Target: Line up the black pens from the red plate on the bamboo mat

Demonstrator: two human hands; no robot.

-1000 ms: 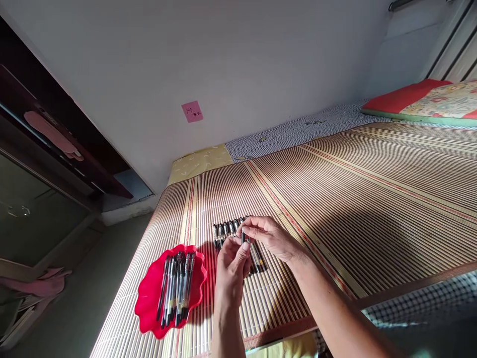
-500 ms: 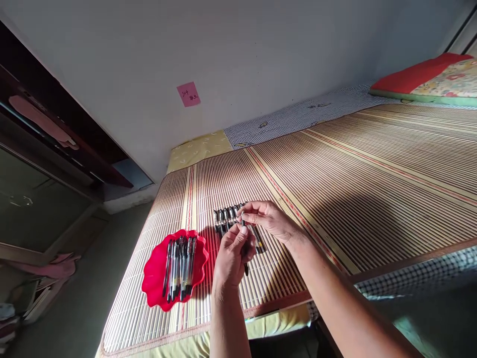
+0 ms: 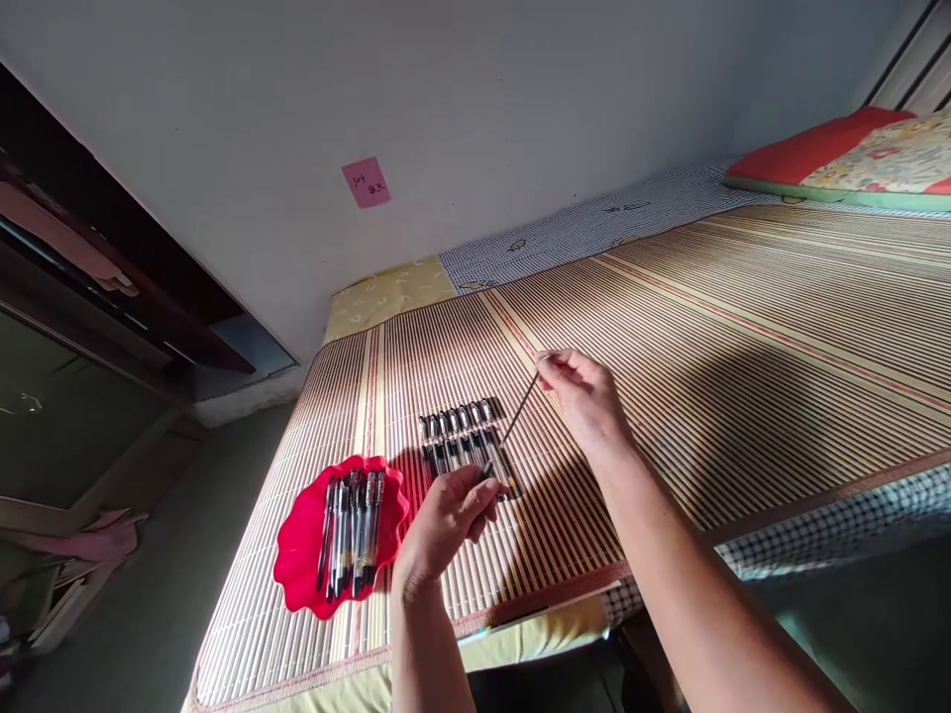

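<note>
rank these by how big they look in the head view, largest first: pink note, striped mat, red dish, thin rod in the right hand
1. Striped mat
2. Red dish
3. Pink note
4. Thin rod in the right hand, partly hidden by the fingers

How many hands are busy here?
2. The left hand is at the near side of the row of pens, gripping a dark piece; the right hand is farther right, pinching a thin rod. No others show; neither is hidden.
</note>
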